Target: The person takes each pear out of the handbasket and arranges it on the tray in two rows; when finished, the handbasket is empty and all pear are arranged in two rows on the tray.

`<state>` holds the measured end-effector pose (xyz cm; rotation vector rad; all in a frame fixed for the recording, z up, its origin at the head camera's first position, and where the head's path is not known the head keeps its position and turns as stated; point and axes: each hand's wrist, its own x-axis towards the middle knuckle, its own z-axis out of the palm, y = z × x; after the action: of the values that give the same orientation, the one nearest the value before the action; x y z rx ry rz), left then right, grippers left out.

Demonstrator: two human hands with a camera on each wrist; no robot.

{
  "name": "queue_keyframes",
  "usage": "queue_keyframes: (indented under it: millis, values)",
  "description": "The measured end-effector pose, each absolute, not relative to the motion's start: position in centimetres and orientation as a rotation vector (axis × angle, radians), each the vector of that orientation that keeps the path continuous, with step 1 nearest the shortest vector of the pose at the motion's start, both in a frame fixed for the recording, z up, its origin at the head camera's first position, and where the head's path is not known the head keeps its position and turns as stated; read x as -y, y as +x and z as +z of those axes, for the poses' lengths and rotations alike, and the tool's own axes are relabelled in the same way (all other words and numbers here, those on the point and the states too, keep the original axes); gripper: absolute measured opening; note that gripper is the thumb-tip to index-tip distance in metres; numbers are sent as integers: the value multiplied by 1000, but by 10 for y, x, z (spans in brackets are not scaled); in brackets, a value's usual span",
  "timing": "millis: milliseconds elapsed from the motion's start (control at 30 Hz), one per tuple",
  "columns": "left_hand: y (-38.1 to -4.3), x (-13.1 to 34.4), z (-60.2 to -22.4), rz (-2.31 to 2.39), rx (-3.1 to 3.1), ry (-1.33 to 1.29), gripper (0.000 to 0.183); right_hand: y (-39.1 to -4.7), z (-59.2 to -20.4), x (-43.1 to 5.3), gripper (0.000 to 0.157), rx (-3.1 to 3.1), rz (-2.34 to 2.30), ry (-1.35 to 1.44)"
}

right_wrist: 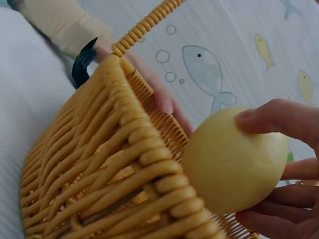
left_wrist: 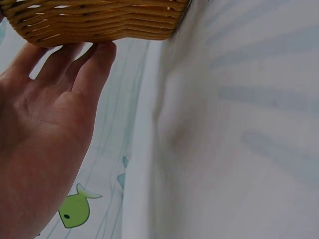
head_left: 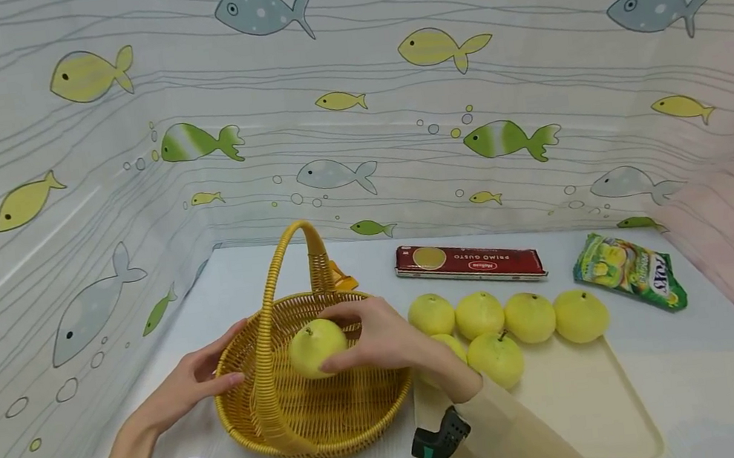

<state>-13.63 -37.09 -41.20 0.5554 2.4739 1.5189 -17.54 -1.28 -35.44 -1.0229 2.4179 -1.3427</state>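
My right hand (head_left: 378, 332) grips a round yellow-green apple (head_left: 313, 350) between thumb and fingers, over the opening of the yellow wicker basket (head_left: 333, 419). In the right wrist view the apple (right_wrist: 229, 164) appears beside the woven rim, the thumb on its near side. My left hand (head_left: 185, 386) holds the basket's left rim, thumb over the edge and fingers along the outside. The left wrist view shows those fingers against the basket's woven wall (left_wrist: 99, 22). The basket stands upright with its tall handle (head_left: 272, 284) raised, and no other fruit shows inside it.
Several similar apples (head_left: 531, 316) sit at the back and left of a cream tray (head_left: 586, 392) right of the basket. Behind them lie a dark red Primo Gusto box (head_left: 471, 261) and a green Fox's bag (head_left: 630, 272). Fish-patterned sheeting (head_left: 397, 129) walls the table.
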Motion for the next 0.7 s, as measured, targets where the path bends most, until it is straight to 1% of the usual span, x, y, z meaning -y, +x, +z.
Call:
queue_keyframes:
  millis: [200,700]
  values:
    - [-136,370,-412,1515,-2469,538,75,-172,-354,6,59,-2429,-1353,-1044]
    - [-136,370,-415,1523,-2472,506,75,-158,-346,-19,61,-2424,-1342,-1053]
